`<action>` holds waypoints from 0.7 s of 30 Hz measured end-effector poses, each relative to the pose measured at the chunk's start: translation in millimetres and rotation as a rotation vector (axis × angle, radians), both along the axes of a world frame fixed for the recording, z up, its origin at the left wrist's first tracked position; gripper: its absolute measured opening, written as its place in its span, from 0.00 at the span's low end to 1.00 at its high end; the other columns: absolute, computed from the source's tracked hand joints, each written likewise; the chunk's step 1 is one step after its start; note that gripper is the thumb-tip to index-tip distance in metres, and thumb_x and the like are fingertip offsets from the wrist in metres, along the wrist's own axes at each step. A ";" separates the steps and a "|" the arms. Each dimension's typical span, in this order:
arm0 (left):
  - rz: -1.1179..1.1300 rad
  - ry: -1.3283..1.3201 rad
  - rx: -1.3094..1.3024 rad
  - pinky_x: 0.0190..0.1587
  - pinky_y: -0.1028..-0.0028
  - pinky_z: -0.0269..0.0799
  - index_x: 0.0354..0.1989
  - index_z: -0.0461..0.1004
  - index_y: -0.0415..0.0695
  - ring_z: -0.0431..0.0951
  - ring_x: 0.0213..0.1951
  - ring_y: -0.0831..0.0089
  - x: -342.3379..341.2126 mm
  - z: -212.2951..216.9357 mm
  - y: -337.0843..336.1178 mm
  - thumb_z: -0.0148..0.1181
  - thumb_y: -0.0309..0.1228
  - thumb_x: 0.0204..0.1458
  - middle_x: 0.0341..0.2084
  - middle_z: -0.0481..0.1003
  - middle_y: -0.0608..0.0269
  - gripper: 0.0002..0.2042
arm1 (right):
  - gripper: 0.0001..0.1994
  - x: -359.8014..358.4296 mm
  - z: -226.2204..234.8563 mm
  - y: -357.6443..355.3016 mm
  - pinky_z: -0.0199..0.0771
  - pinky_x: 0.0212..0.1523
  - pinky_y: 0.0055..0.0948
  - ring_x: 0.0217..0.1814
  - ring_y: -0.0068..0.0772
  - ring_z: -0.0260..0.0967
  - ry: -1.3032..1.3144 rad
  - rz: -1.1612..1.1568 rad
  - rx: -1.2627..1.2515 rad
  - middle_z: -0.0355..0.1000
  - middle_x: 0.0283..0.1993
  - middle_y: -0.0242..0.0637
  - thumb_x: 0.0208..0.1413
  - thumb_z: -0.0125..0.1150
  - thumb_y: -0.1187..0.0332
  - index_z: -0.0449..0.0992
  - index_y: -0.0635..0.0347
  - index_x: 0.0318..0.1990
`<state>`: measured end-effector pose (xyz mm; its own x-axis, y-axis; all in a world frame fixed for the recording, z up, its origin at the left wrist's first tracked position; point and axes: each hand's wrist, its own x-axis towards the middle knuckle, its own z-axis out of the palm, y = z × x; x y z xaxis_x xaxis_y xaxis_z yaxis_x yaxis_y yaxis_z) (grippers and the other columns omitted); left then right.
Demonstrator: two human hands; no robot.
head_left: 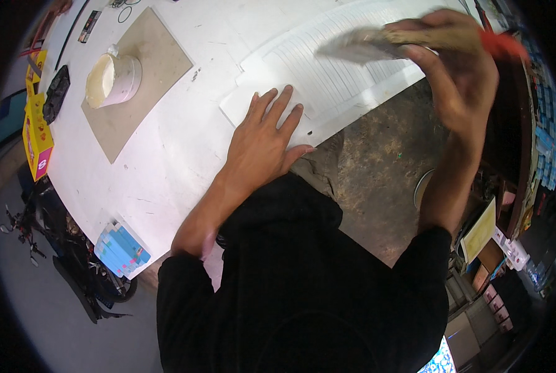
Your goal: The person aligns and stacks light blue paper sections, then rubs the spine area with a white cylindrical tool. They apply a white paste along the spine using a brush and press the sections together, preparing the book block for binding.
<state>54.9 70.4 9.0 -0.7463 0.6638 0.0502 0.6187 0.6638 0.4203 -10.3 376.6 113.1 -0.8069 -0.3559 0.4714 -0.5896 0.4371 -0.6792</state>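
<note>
At the far left edge of the white table, a yellow box is lying beside a black case. Nearer the person, a stack of blue cards is sitting at the table's rim. Further in, a white tub of pale paste is resting on a brown board, well apart from both hands.

Toward the middle, the left hand is lying flat, fingers spread wide and gripping nothing, pressing down on the near corner of the white sheets. These sheets are lying fanned in overlapping steps along the table's right edge, each one showing a narrow strip.

To the right, the right hand is closed around the red handle of a brush, holding it above the sheets; the bristles are blurring, so the brush seems to be sweeping. Whether the bristles are touching the paper cannot be told.

Judging from this, the spreading step is under way: paste is being brushed over the exposed strips while the flat hand is keeping the fan from sliding. The next stroke would call for steady downward pressure from the left hand and a brush pass running along the strips, not across them, so the steps stay even.
</note>
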 end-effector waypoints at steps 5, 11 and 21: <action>-0.030 -0.049 -0.033 0.74 0.43 0.58 0.69 0.73 0.52 0.61 0.71 0.39 3.5 5.9 -3.8 0.73 0.52 0.52 0.72 0.62 0.41 0.36 | 0.09 -39.8 4.9 -34.0 0.78 0.47 0.35 0.43 0.41 0.81 -0.443 0.287 0.102 0.81 0.40 0.47 0.59 0.68 0.78 0.78 0.67 0.45; -0.019 -0.052 -0.039 0.75 0.41 0.56 0.70 0.73 0.59 0.60 0.72 0.38 5.4 1.6 -1.9 0.73 0.53 0.51 0.73 0.60 0.41 0.36 | 0.18 -44.2 9.0 -55.9 0.77 0.46 0.40 0.42 0.51 0.81 -0.553 0.258 0.337 0.82 0.41 0.51 0.57 0.71 0.73 0.73 0.64 0.53; -0.011 -0.055 -0.011 0.74 0.41 0.57 0.69 0.73 0.58 0.60 0.72 0.38 6.5 -1.0 -0.9 0.72 0.54 0.51 0.73 0.60 0.41 0.35 | 0.14 -29.6 -8.1 -35.6 0.82 0.50 0.43 0.48 0.53 0.84 -0.107 0.141 0.496 0.83 0.43 0.54 0.58 0.71 0.74 0.79 0.68 0.49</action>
